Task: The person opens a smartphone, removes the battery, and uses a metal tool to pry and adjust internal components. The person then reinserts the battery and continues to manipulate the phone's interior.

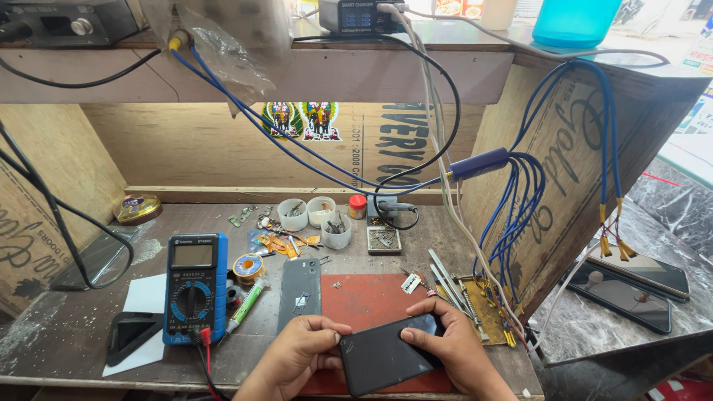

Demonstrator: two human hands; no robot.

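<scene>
Both hands pinch a black glossy slab-shaped phone over the red rubber work mat on the table. The left hand grips its nine-o'clock end, the right hand its three-o'clock end; its long axis runs eight to two.

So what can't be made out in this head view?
- Black phone: near corner cut off by the bottom edge; parts covered by the left hand and right hand.
- White cups: contents too small.
- Multimeter screen: reading too small.
</scene>
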